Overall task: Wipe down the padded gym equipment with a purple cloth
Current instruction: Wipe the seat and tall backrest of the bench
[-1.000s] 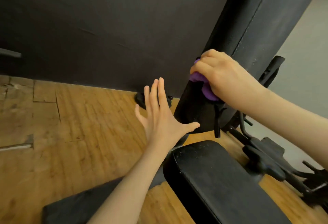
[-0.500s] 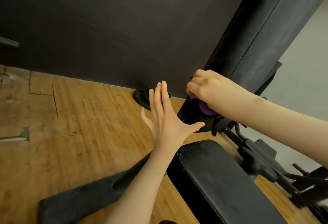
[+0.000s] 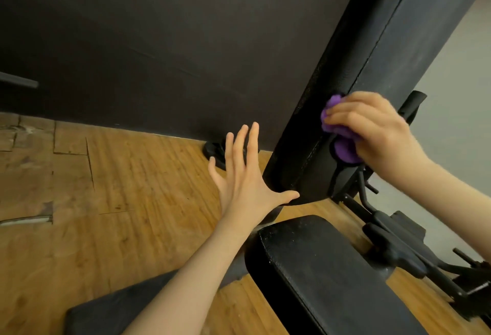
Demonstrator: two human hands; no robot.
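Up against the tilted black padded backrest [image 3: 345, 74], the right hand [image 3: 372, 133] curls around a bunched purple cloth [image 3: 342, 146], pressing it to the pad's edge. Meanwhile the left hand [image 3: 247, 178] hovers with fingers spread straight, holding nothing, near the backrest's lower end, above the worn wooden floor [image 3: 106, 202].

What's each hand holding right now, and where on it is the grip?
The right hand grips the bunched purple cloth around its middle, pressing it against the upright back pad. The left hand holds nothing, fingers spread.
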